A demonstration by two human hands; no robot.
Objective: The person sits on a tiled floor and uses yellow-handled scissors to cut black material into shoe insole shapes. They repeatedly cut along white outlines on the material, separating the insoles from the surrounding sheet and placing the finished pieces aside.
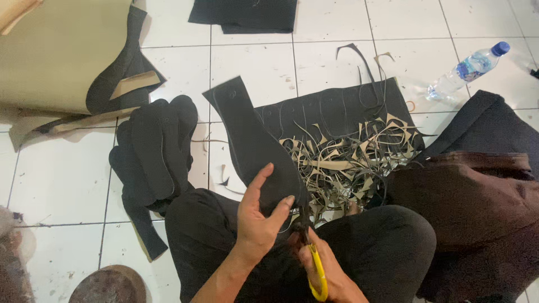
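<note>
My left hand (259, 216) grips the near end of a long black sole-shaped cutout (252, 146), thumb on top, with the piece stretching away over the floor. My right hand (325, 269) is closed around yellow-handled scissors (319, 275), whose blades meet the cutout's near edge just below my left fingers; the blades are mostly hidden. Beyond lies a black sheet (337, 109) with outlines marked on it, covered on its near right part by a heap of tan and black trimmings (351, 160).
A stack of black cut insoles (154, 148) lies to the left on the white tiles. A large tan-and-black sheet (56, 56) fills the top left. A plastic water bottle (469, 67) lies top right. Dark cloth (483, 185) sits right; my legs (365, 247) are crossed below.
</note>
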